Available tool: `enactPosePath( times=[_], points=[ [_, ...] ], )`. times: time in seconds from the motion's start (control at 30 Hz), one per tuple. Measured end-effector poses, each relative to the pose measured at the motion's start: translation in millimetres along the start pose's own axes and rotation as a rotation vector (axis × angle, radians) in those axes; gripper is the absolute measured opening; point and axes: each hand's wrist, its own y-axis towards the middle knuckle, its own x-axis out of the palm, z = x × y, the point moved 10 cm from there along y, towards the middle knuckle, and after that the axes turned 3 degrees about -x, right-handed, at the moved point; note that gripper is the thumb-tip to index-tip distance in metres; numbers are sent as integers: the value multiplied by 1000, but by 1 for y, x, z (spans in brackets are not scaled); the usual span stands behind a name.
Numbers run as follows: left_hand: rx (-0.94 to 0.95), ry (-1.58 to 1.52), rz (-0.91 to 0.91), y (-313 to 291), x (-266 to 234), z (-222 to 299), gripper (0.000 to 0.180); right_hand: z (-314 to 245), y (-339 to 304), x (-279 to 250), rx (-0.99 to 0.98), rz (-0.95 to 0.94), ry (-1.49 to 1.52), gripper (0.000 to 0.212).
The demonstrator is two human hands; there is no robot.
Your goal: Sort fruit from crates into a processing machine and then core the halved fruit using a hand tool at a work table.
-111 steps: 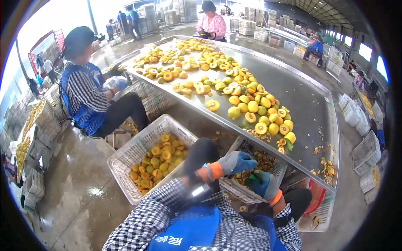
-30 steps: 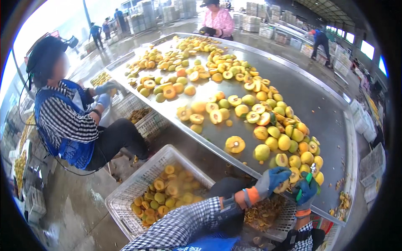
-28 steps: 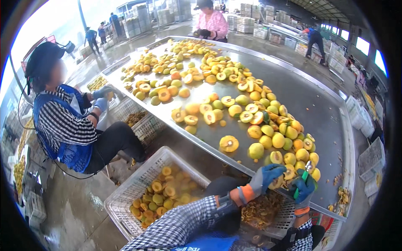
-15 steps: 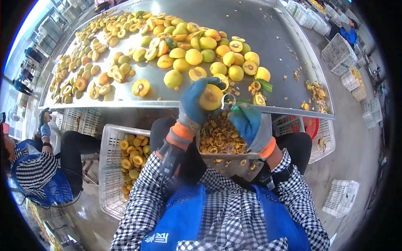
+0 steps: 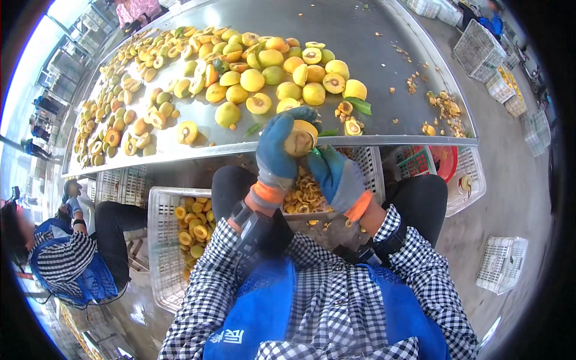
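Note:
My gloved left hand (image 5: 275,150) is closed round a halved yellow peach (image 5: 299,141), its cut side turned toward my right hand. In my gloved right hand (image 5: 339,179) is a pitting tool with a green handle (image 5: 312,153). Its metal loop presses at the peach, mostly hidden by fruit and fingers. Both hands are just in front of the metal table's near edge, over a bin holding brownish-yellow scraps (image 5: 307,193) between my knees. A heap of whole and halved yellow peaches (image 5: 273,75) covers the table beyond.
A white crate (image 5: 163,246) with peach halves stands left of my legs. Under the table's right side are a red basin (image 5: 444,161) and a green basket (image 5: 416,161). Scraps (image 5: 445,108) lie at the table's right edge. A co-worker (image 5: 72,258) sits at the left.
My right hand has moved left, bringing the tool's loop from beside the peach onto it. My left hand still grips the peach. The whole view has shifted slightly.

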Motion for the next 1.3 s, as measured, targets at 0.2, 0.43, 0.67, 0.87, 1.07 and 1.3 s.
enactPosePath(
  times=[0.2,0.43,0.67,0.87,1.07,1.3],
  points=[
    [-5,92,-29,5,4,11,19,30,-5,24,204,-117,228,28],
    [-375,-431,-112,3,10,-23,21,33,-18,49,459,-214,547,31],
    [-461,-218,-62,1,10,-38,22,39,-23,44,641,-224,665,31],
    [-617,-274,-206,-8,26,-37,14,39,-47,59,726,-279,1008,36],
    [-449,-219,-229,-5,41,-23,14,15,-30,31,45,-63,465,28],
    [-777,-533,-378,-30,51,-59,15,18,-45,45,570,-444,681,28]
  ],
)
